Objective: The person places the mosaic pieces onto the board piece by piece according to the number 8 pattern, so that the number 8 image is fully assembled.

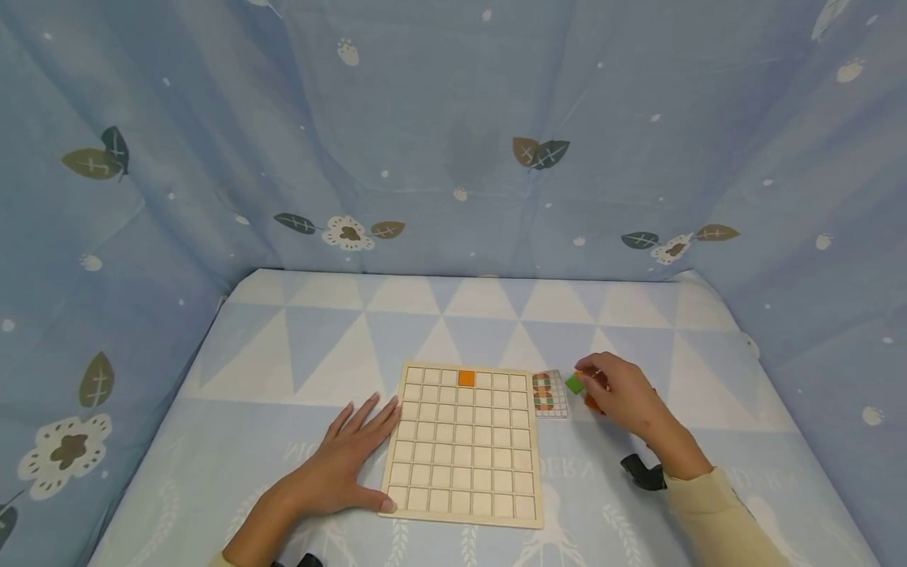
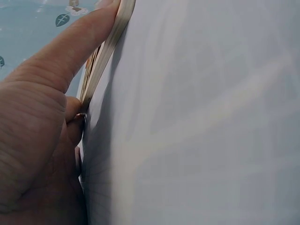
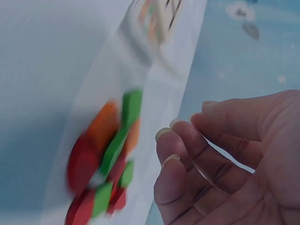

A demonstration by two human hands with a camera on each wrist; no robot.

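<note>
A square wooden grid board (image 1: pixel 464 482) lies flat, with one orange tile (image 1: pixel 466 379) in its top row. My left hand (image 1: pixel 347 468) rests along the board's left side, fingers spread and the thumb at the near corner. In the left wrist view the thumb (image 2: pixel 77 47) lies against the board's edge. Over loose tiles to the right of the board hovers my right hand (image 1: pixel 623 396), its fingers loosely bent. The right wrist view shows these fingers beside a heap of green (image 3: pixel 132 105), orange (image 3: pixel 103 125) and red tiles (image 3: pixel 82 164); nothing shows between the fingertips.
A pattern card (image 1: pixel 551 403) printed with a coloured grid lies against the board's right edge. Curved black pieces sit by the right wrist (image 1: pixel 643 474) and at the bottom edge. Blue patterned curtains (image 1: pixel 453 157) enclose the back and sides of the cloth-covered table (image 1: pixel 397 331).
</note>
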